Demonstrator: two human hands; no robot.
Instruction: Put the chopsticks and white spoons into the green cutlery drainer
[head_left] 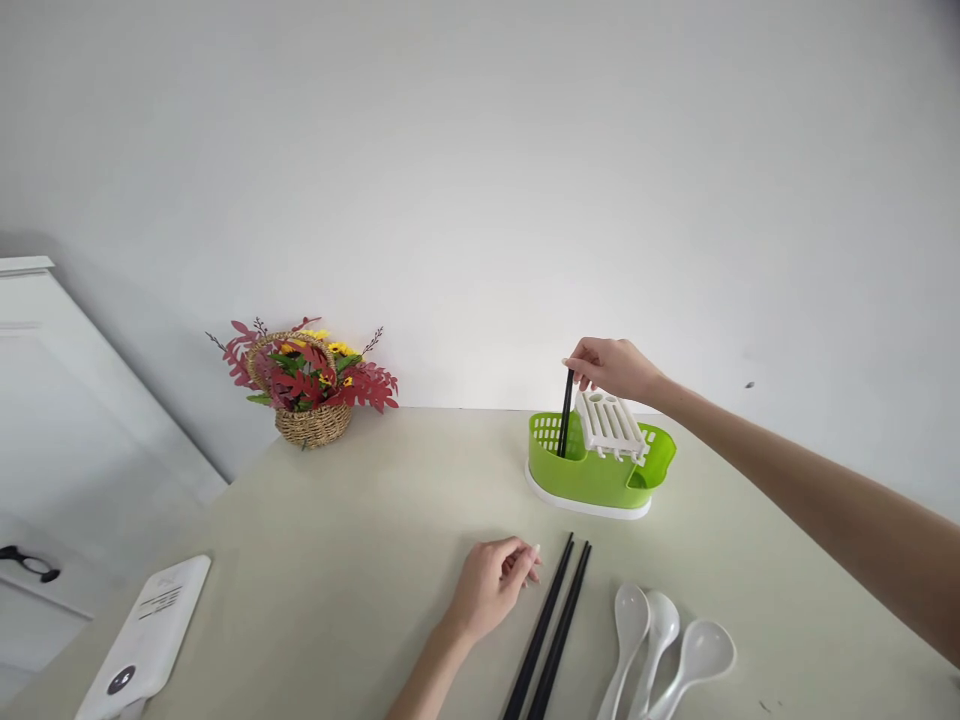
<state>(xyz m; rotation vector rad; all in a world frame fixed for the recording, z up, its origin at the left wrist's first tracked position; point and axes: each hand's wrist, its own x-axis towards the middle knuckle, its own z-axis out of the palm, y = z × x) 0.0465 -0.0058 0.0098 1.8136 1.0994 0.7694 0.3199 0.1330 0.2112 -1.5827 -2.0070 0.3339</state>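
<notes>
My right hand (611, 367) reaches out over a green cutlery holder (592, 478) and pinches the top of black chopsticks (565, 415) that stand upright in its left compartment. A white slotted insert (609, 424) sits on top of the holder. My left hand (491, 584) rests on the pale table (337, 560) with its fingers loosely curled and nothing in them, fingertips just beside two black chopsticks (551, 632) lying flat. Three white spoons (660, 645) lie to the right of those chopsticks.
A wicker basket of red and yellow flowers (306, 384) stands at the back left against the white wall. A white flat device (146, 640) lies at the table's near left edge. A white cabinet (67, 420) stands left of the table.
</notes>
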